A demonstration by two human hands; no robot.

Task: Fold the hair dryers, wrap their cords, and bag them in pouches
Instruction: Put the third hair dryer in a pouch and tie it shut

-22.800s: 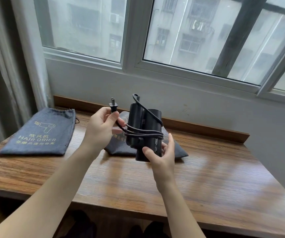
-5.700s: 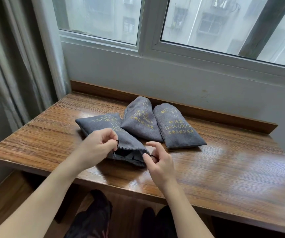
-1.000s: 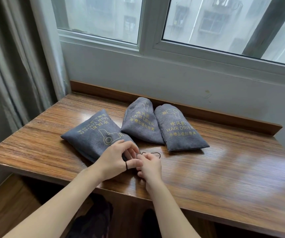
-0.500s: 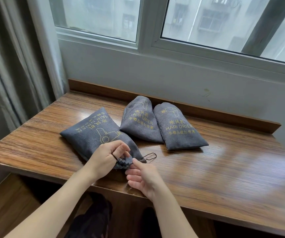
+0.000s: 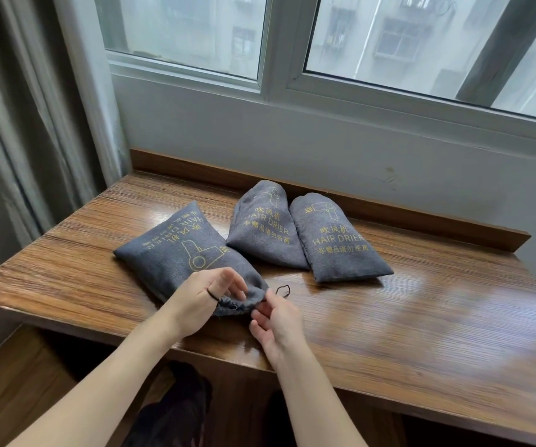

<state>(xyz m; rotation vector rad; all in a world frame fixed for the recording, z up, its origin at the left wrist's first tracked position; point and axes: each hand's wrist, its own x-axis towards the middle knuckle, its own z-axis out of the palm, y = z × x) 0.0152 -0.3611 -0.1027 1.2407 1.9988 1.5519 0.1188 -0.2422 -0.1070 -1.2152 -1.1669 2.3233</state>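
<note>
Three grey drawstring pouches with gold hair-dryer print lie on the wooden table [image 5: 421,333], all bulging and full. The middle pouch [image 5: 260,233] and the right pouch [image 5: 334,246] lie side by side near the back ledge. The left pouch [image 5: 176,253] lies slantwise, its gathered mouth toward me. My left hand [image 5: 205,301] is curled over that mouth with the black drawstring hooked round a finger. My right hand [image 5: 276,321] hovers just right of the mouth, fingers relaxed and holding nothing. A loose loop of drawstring [image 5: 283,290] lies on the table past its fingertips. No hair dryer shows.
A raised wooden ledge [image 5: 389,208] runs along the table's back under the window wall. A grey curtain [image 5: 34,124] hangs at the left. Bare tabletop spreads to the right and in front of the pouches.
My hands, pressed together at the left pouch's mouth a second ago, have come apart. The right hand let go and drew back; the mouth is cinched.
</note>
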